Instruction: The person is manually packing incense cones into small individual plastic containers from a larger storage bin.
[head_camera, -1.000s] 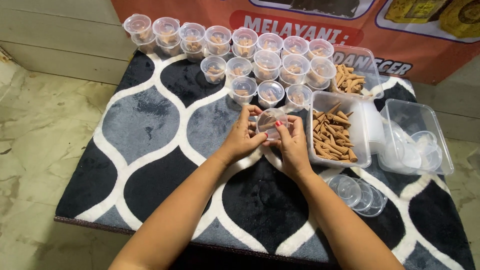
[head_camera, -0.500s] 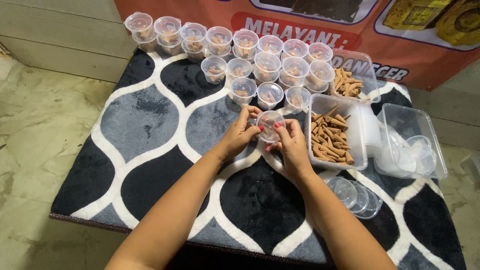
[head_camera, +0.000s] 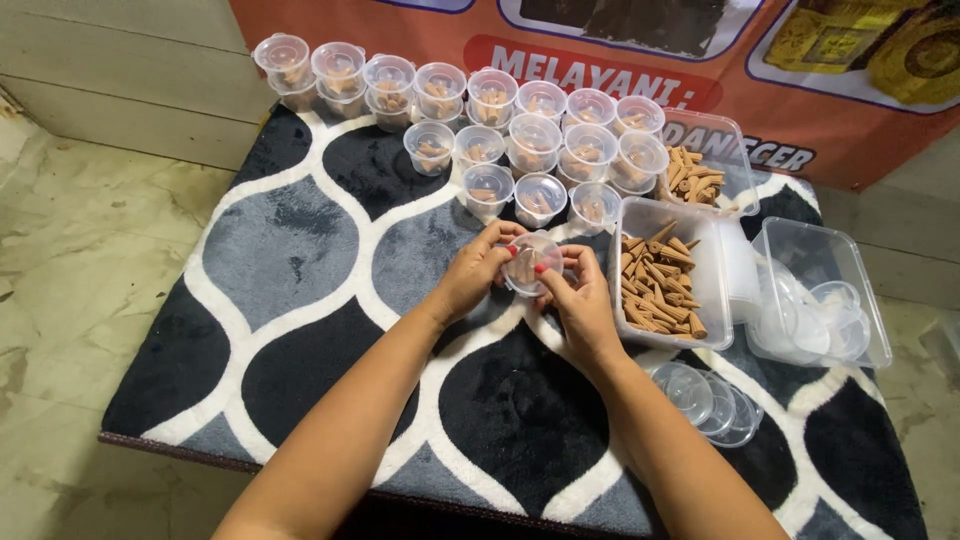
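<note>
Nearest the camera, both forearms ran up from the bottom edge and met over the middle of the patterned rug (head_camera: 300, 250), black and grey with white lines. The left hand (head_camera: 470, 275) and the right hand (head_camera: 580, 300) were drawn close together and closed from either side on one small clear cup (head_camera: 532, 263), its round lid facing up toward the camera and something brown showing dimly through it. The fingertips of both hands pressed along the lid's rim, the left from the cup's left edge, the right from its right and lower edge, so neither hand was nearer: the cup sat squarely between them, held just above the rug. Being round, it had no long axis to speak of; its flat top lay roughly level, tilted a little toward the person. Whether the lid was fully seated could not be told. Just to the right of the right hand stood an open clear tray of brown cones (head_camera: 665, 275), and below it a short stack of empty clear cups (head_camera: 705, 400) lay on its side. Farther right was a clear box of loose lids (head_camera: 820, 300). Beyond the held cup, close to it, the rows of filled, lidded cups (head_camera: 520, 120) stretched away to the rug's far edge, with a second tub of cones (head_camera: 700, 170) at their right end.
</note>
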